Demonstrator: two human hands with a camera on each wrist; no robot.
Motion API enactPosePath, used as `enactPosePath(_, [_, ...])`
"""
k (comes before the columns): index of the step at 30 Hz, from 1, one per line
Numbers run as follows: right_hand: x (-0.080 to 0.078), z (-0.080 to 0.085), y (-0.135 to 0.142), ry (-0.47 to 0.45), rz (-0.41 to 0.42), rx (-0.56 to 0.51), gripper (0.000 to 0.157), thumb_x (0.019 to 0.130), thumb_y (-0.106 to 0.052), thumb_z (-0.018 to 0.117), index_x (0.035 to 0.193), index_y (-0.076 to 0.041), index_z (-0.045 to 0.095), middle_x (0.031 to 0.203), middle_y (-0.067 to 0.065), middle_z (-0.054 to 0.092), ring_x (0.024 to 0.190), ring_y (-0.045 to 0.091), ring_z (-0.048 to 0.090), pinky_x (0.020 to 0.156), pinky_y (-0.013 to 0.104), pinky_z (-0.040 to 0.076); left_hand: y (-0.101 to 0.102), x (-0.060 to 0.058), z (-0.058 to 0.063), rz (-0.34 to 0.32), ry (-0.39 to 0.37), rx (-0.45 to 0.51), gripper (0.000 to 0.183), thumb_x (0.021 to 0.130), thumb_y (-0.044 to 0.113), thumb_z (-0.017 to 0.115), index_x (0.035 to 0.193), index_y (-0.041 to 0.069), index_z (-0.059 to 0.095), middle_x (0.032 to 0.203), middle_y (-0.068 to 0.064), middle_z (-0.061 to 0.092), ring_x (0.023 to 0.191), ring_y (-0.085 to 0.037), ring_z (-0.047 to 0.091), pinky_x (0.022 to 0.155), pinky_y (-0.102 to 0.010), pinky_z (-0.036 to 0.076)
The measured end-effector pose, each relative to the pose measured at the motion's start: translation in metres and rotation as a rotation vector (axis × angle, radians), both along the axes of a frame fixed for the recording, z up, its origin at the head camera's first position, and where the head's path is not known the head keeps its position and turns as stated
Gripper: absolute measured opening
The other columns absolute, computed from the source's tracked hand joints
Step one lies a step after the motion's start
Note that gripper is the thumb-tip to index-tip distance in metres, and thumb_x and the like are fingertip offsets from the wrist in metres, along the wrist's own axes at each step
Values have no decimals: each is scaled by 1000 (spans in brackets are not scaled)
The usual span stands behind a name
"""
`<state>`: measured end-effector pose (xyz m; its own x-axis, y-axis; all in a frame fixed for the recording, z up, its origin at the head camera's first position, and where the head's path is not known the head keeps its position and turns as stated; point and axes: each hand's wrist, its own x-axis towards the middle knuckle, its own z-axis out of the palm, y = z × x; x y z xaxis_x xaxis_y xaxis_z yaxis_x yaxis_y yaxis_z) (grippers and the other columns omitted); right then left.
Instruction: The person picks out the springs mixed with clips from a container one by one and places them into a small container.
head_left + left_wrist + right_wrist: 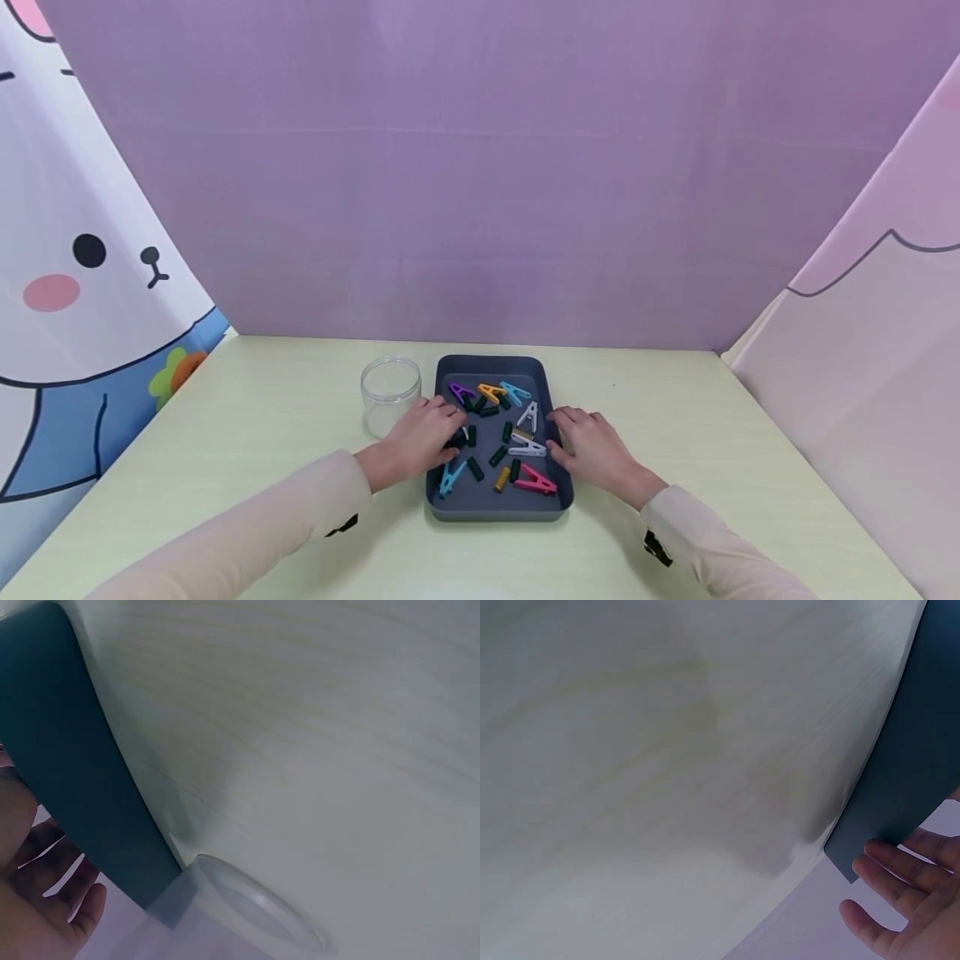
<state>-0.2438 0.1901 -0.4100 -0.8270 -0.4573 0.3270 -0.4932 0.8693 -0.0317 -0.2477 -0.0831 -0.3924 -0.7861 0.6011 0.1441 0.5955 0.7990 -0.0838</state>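
Note:
A dark grey tray holds plastic clothespins and small dark cylinders that look like batteries. My left hand reaches over the tray's left rim, its fingers near a small group of dark cylinders and a pale piece partly hidden by the hand. My right hand rests at the right rim with fingers relaxed. Nearby in the tray lie a white clothespin, a red clothespin and a blue clothespin. In the right wrist view, the fingers lie extended against the tray wall.
A clear, open jar stands just left of the tray, partly behind my left hand. Purple, orange and light blue clothespins lie at the tray's far end. The pale table meets a purple cloth wall at the back.

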Motion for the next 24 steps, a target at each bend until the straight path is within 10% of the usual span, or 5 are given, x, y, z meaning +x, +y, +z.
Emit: enactPosePath(24, [1, 1, 0, 0, 0, -5, 37, 81, -28, 65, 109, -5, 61, 111, 10, 62, 103, 25, 59, 83, 45, 46, 5, -12, -9, -1, -52, 96, 25, 74, 28, 75, 94, 17, 66, 87, 5, 68, 78, -16, 50, 67, -30, 32])
